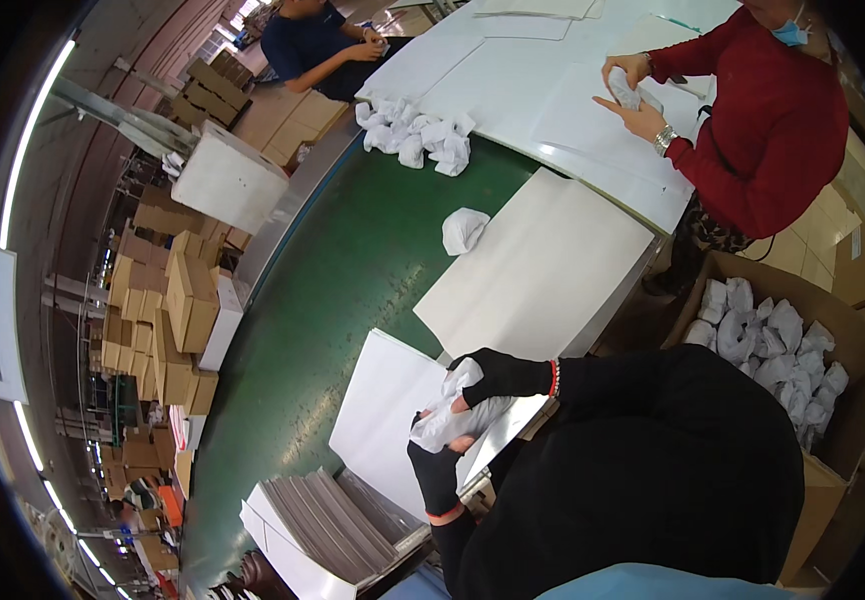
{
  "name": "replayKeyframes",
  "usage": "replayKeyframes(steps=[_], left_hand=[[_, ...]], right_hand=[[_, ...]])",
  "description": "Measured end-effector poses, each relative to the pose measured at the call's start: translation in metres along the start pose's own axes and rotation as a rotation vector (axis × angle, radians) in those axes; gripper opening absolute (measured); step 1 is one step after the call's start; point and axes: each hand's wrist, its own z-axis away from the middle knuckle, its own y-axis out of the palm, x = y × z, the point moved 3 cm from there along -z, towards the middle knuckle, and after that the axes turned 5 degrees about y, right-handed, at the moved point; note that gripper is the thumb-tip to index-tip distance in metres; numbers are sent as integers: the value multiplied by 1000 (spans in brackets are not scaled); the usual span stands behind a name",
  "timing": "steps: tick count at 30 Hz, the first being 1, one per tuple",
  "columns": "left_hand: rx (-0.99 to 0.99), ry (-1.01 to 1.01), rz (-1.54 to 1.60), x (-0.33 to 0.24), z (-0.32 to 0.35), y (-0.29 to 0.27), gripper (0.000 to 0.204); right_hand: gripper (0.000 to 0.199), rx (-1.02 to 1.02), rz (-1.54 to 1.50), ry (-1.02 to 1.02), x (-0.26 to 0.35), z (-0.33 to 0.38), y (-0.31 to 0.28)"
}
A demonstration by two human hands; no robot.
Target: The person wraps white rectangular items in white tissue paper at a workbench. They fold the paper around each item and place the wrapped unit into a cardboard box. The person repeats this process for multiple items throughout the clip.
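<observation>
Both my hands, in black fingerless gloves, grip one white paper-wrapped bundle (458, 415) over the near edge of the conveyor. My left hand (438, 470) is closed around its lower end. From the other side, my right hand (503, 378) is closed over its upper end, fingers bent round the crumpled paper. What lies inside the wrapping is hidden. Beneath the bundle lie large white paper sheets (378, 405). A single wrapped bundle (466, 231) rests on the green belt (328, 280), farther off.
A stack of grey sheets (318, 525) stands near left. A pale board (543, 260) borders the belt. Wrapped bundles (418, 135) cluster at the far end; more fill a cardboard box (858, 345) at right. A co-worker in red (773, 130) handles another bundle at a white table (583, 130).
</observation>
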Motion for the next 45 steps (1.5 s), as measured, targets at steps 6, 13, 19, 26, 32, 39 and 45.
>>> replayKeyframes(steps=[6, 13, 19, 26, 32, 39, 45], left_hand=[[49, -80, 82, -2, 2, 4, 62], [54, -66, 135, -1, 5, 6, 54], [-10, 146, -118, -17, 1, -5, 58], [-126, 149, 59, -9, 1, -19, 65], [-87, 51, 138, 8, 4, -5, 67], [7, 27, 92, -2, -9, 16, 61], [17, -15, 70, -1, -12, 28, 61]], right_hand=[[37, 117, 3, 40, 6, 9, 9], [37, 225, -4, 56, 9, 11, 11], [48, 317, 206, -44, 10, 9, 10], [15, 76, -1378, 26, -35, 28, -186], [19, -518, -1072, -644, 79, 101, -295], [28, -433, -943, -643, 86, 121, -302], [31, -536, -1308, -165, -12, 77, -261]])
